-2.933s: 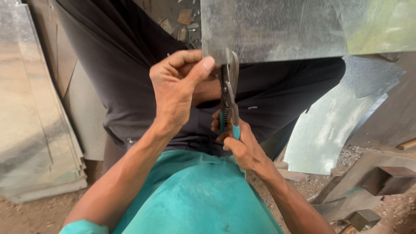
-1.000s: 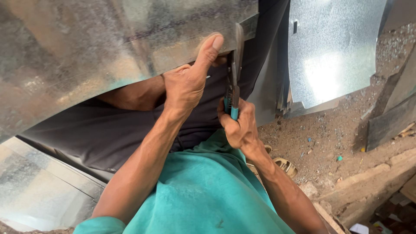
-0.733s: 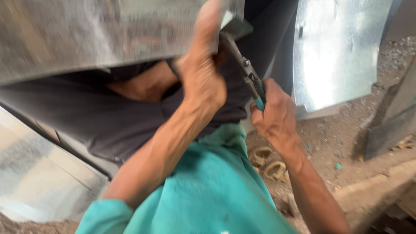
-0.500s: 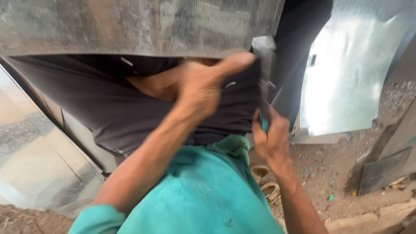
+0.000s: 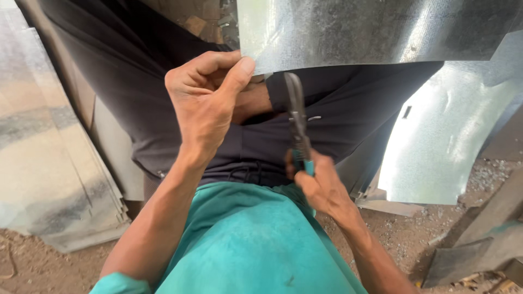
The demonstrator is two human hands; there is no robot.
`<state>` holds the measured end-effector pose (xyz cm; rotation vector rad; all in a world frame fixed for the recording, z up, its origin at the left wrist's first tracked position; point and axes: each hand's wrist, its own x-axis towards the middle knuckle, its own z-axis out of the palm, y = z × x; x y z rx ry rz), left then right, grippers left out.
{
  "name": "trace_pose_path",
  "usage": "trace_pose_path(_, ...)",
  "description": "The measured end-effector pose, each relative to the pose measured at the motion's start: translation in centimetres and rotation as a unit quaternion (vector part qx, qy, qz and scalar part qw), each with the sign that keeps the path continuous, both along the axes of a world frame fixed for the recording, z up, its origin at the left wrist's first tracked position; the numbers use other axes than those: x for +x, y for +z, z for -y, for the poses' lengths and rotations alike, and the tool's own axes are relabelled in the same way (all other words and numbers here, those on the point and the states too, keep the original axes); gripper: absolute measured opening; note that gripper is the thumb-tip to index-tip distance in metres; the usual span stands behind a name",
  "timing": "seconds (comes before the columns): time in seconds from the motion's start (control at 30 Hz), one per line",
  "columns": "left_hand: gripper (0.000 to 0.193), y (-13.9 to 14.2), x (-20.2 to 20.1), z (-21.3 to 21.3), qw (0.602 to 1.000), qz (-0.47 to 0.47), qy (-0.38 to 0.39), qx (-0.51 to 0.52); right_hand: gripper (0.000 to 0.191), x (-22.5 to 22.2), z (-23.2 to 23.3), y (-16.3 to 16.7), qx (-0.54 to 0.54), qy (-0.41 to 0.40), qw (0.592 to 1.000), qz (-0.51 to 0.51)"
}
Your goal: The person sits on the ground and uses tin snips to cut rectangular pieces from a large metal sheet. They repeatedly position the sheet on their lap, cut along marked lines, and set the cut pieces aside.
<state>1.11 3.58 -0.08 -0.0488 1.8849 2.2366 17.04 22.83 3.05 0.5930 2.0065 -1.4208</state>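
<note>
Item 1: galvanized metal sheet (image 5: 370,30), grey, spangled, glossy. Fills the upper right of the view; lower edge runs roughly level, left to right, with its near left corner above the lap.

Item 2: left hand (image 5: 204,103). Clenched on the sheet's lower left corner, thumb pressed flat against the near face, fingers curled behind the edge.

Item 3: tin snips (image 5: 298,128), dark metal blades, teal handle. Long axis close to upright, leaning slightly left at the top; tips point up at the sheet's lower edge, just right of the left thumb. Blade tips meet or all but meet the edge; whether the sheet sits between them cannot be told.

Item 4: right hand (image 5: 321,185). Grip wrapped tight around the teal handle, low in the view, below the sheet and beside the left forearm.

Item 5: teal garment (image 5: 245,245), over the lap and at the near left sleeve.

Item 6: dark garment (image 5: 136,81), on a second person beyond the hands, behind the sheet; a further hand partly seen behind the left hand.

Item 7: second bright sheet (image 5: 441,147), curved, standing at right. Further flat sheets (image 5: 49,163) leaning at left.

Item 8: dirt floor (image 5: 403,239), strewn with small scraps.
</note>
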Motion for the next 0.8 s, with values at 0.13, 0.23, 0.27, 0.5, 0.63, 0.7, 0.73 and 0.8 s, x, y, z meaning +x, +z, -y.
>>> trace_pose_path(0.13,0.012,-1.0,-0.1,0.6,0.997,0.064,-0.048,0.009,0.061,-2.5,0.8,0.3,-0.135,-0.005,0.990,0.046)
trace_pose_path(0.23,0.012,-0.2,-1.0,0.3,0.996,0.066,-0.055,0.027,0.064,-4.1,1.8,-0.4,-0.179,-0.015,0.983,0.024)
trace_pose_path(0.27,0.012,0.1,-1.1,0.1,0.997,0.057,-0.050,0.017,0.064,-4.5,2.2,-0.5,-0.171,-0.021,0.984,0.045)
trace_pose_path(0.5,0.013,0.0,-1.1,0.0,0.997,0.052,-0.060,-0.007,0.058,-5.8,2.4,-0.3,-0.138,-0.027,0.988,0.065)
trace_pose_path(0.63,0.013,-1.1,-0.9,0.6,0.996,0.056,-0.062,-0.006,0.043,-5.5,1.7,-1.0,-0.114,-0.012,0.993,-0.007)
trace_pose_path(0.7,0.013,-0.8,-0.8,0.4,0.997,0.058,-0.060,0.002,0.029,-5.2,1.4,-1.6,-0.077,0.002,0.997,0.015)
trace_pose_path(0.73,0.013,-0.3,-0.9,0.1,0.997,0.054,-0.059,0.001,0.024,-5.1,1.3,-1.8,-0.066,0.005,0.998,0.010)
trace_pose_path(0.8,0.012,1.2,-1.5,-0.7,0.997,0.047,-0.056,0.000,0.016,-5.0,1.2,-2.0,-0.041,0.011,0.999,-0.001)
